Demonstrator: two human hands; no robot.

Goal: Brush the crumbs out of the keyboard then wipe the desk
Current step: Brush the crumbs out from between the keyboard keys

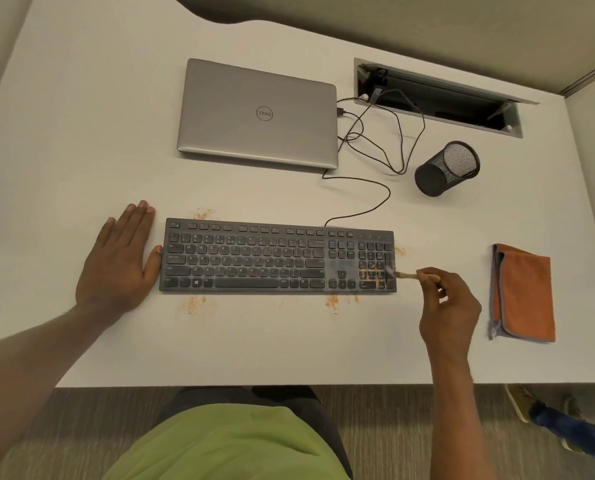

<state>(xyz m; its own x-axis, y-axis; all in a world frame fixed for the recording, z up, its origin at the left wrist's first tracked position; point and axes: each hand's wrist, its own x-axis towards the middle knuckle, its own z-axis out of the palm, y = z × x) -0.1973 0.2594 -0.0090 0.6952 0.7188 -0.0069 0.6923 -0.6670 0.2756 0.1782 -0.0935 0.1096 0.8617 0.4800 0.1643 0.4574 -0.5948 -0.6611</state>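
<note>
The fingers of my right hand pinched the thin wooden-handled brush, its blurred bristles at the number pad of the flat black keyboard, among orange crumbs. My left hand lay flat, fingers straight, on the white desk, thumb touching the keyboard's left edge. A folded orange cloth lay to the right.

Black keyboard flat on white bench, left end touching thumb of left hand. Orange crumbs on number pad and round edges. Wooden-handled brush pinched in right hand, bristles on pad. Folded orange cloth just right of right hand.
</note>
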